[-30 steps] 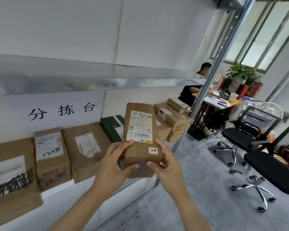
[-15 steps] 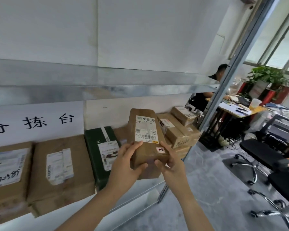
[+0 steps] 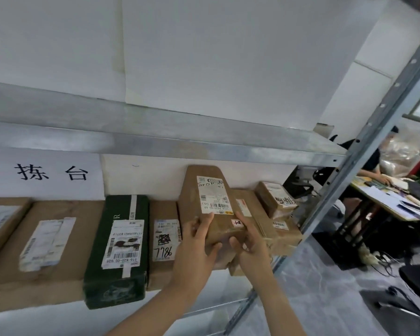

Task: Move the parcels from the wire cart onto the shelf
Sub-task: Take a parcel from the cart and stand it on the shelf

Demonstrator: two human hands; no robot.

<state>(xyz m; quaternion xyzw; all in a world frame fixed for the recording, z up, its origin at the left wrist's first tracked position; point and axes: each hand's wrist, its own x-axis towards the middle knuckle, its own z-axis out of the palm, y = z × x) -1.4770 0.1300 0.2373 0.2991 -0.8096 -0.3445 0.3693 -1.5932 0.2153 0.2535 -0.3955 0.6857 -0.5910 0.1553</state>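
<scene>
White wall backs the metal shelf (image 3: 204,146), whose lower level carries a row of boxes (image 3: 46,241). Left grip (image 3: 197,248) and right grip (image 3: 250,243) both clasp 1 brown parcel (image 3: 207,202) by its near end, over that row.

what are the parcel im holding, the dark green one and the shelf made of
The held parcel seems to be brown cardboard, matte and creased, with shiny clear tape near its lower end.
The dark green parcel is probably printed cardboard with a slight sheen; its front lower edge looks scuffed.
The shelf is likely galvanised steel: dull mottled grey sheen, punched holes in the upright.
</scene>
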